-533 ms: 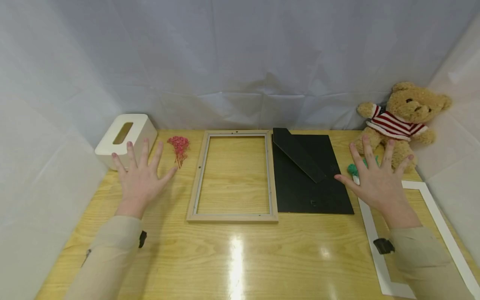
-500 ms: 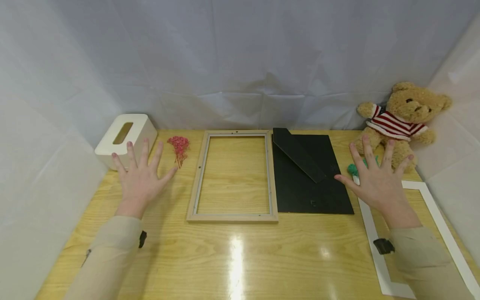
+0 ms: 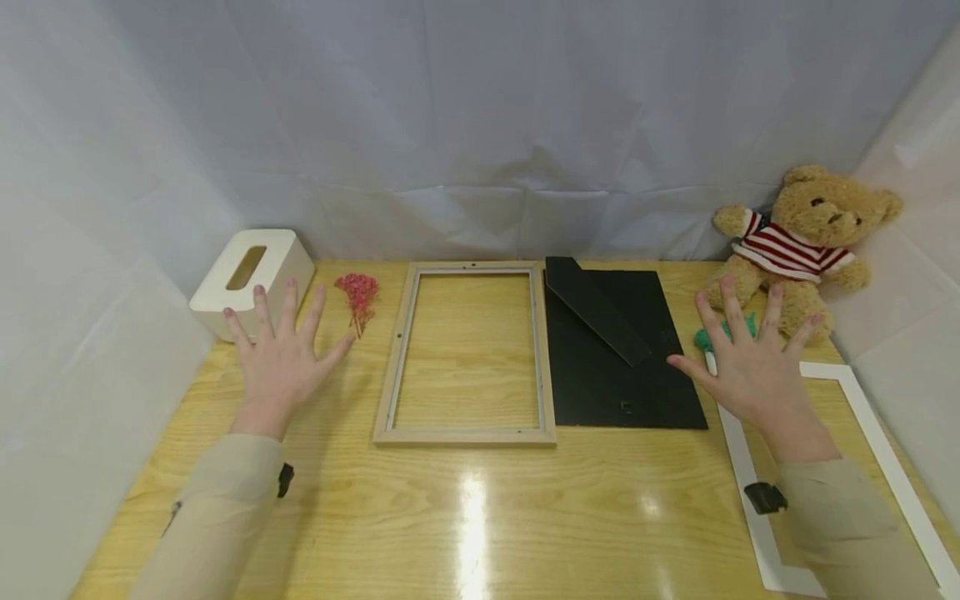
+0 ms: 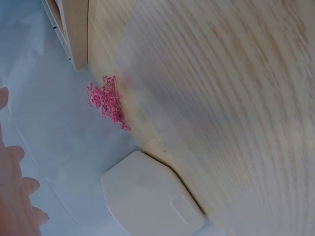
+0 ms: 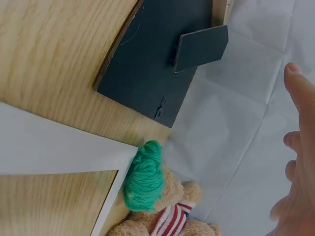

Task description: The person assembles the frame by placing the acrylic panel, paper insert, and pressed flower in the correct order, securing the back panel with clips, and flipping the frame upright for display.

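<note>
In the head view, the left hand (image 3: 281, 362) hangs over the wooden table (image 3: 405, 517), fingers straight and spread apart, holding nothing. It is nearest the white tissue box (image 3: 273, 268) and the pink dried-flower sprig (image 3: 358, 292), which lies flat, probably because nothing supports its stems. The right hand (image 3: 757, 375) matches it, fingers splayed, nothing gripped, partly covering the white mat (image 3: 875, 433) and the green yarn (image 3: 703, 340). The wooden picture frame (image 3: 465, 436) lies between the hands; small fixings along its rim suggest it is placed back side up. Just beside it lies the black backing board (image 3: 615, 392), seemingly turned so that its easel leg (image 3: 596, 312) faces up and the board can lie flat. The teddy bear (image 3: 798, 250) sits near the pale curtain (image 3: 480, 100), perhaps leaning there for support.

In the left wrist view, fingertips show at the edge with clear air around them; the sprig lies between a frame corner and the tissue box, apart from both.

In the right wrist view, the fingers are likewise off everything. The easel leg tilts out from the board. The yarn sits at the mat's corner, in front of the bear; whether they touch, I cannot tell.
</note>
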The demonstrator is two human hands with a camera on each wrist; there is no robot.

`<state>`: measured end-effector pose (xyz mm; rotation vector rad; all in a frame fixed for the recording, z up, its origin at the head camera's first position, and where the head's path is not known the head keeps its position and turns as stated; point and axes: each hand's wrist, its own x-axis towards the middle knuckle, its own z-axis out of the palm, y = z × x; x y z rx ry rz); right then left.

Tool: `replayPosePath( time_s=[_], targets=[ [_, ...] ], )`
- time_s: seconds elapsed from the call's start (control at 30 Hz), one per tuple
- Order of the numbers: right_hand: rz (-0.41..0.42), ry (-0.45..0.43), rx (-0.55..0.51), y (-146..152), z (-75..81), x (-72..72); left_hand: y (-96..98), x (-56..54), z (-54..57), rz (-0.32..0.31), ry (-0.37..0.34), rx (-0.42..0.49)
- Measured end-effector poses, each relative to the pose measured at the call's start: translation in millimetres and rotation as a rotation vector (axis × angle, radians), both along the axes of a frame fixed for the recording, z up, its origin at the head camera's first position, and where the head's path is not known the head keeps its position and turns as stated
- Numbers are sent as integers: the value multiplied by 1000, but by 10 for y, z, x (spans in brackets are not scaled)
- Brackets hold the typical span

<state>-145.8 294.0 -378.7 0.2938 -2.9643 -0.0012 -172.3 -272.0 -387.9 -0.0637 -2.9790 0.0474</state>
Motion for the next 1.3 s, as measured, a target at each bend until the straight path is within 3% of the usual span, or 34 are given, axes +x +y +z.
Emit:
replayPosePath(
  time_s=[0.1, 0.2, 0.47, 0.6, 0.77, 0.93, 1.1, 1.3],
  targets=[
    [1, -14, -12, -28, -16, 23, 8, 22, 5, -3, -7, 30],
    [25, -42, -103, -119, -32, 75, 14, 70, 13, -13, -14, 104],
    [140, -128, -616, -605, -154, 262, -32, 301, 37, -34, 91, 554],
    [176, -131, -734, -892, -261, 375, -120, 407, 14, -37, 117, 749],
    [209, -149, -876, -1186, -414, 485, -233, 511, -28, 7, 107, 892],
    [241, -148, -860, -1354, -583, 539, -357, 608, -54, 77, 43, 936],
    [254, -136, -857, -1453, -691, 568, -542, 662, -92, 94, 16, 945],
    [269, -130, -926, -1545, -795, 557, -797, 685, -175, 120, -55, 803]
  ],
)
